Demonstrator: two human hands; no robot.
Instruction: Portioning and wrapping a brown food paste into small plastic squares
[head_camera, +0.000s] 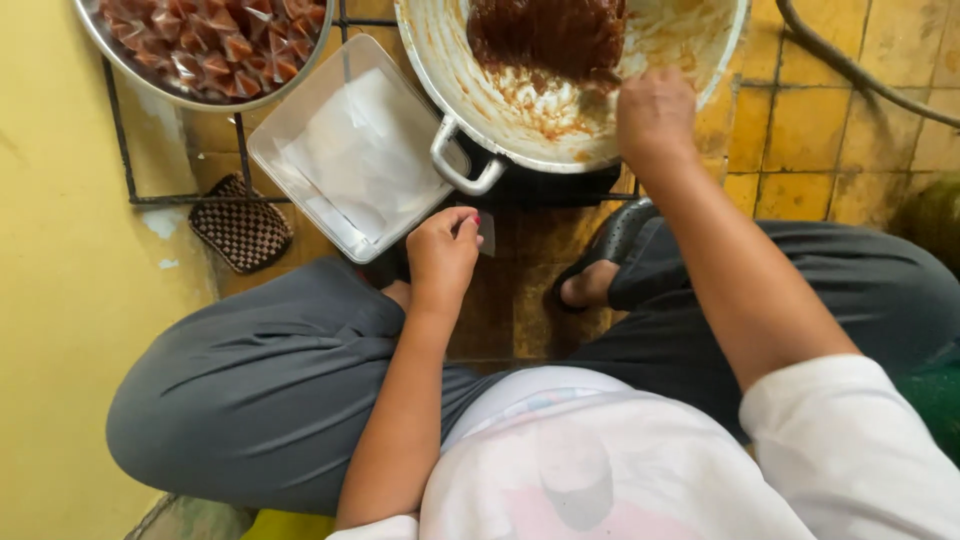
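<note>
Over the white pan (520, 115) of dark brown paste (545, 35), the right hand (655, 115) is closed on what seems a utensil handle — mostly hidden. The left hand (442, 255) pinches a small clear wrapper (486, 232) just beside the clear tray (350, 150) of wrappers — a bowl of wrapped sweets (210, 45) sits beyond

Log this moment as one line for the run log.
left hand: holds small clear wrapper | right hand: scooping brown paste in pan | nearby: tray of wrappers
</note>
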